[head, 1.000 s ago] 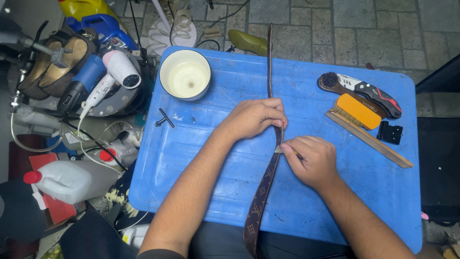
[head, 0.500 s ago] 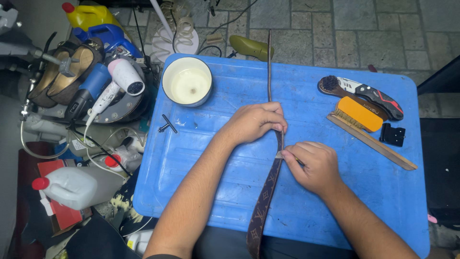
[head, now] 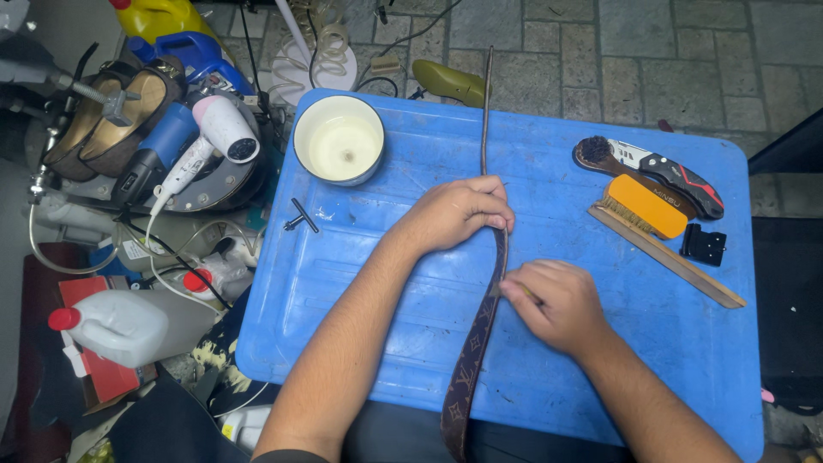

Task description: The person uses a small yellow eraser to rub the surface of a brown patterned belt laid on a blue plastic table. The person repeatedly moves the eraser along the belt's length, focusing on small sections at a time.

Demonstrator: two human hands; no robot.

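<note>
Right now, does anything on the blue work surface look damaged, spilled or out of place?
Nothing stands out. The left hand holds the brown strap on edge, the right hand touches it, and the bowl sits upright, unspilled.

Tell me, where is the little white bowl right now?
In the head view, the white bowl sits at the far left corner of the blue tray, beyond the left hand and beside the white hair dryer.

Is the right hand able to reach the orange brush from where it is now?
Probably yes: bare blue tray lies between the right hand and the orange brush, but its fingers seem to pinch something small at the belt.
</note>
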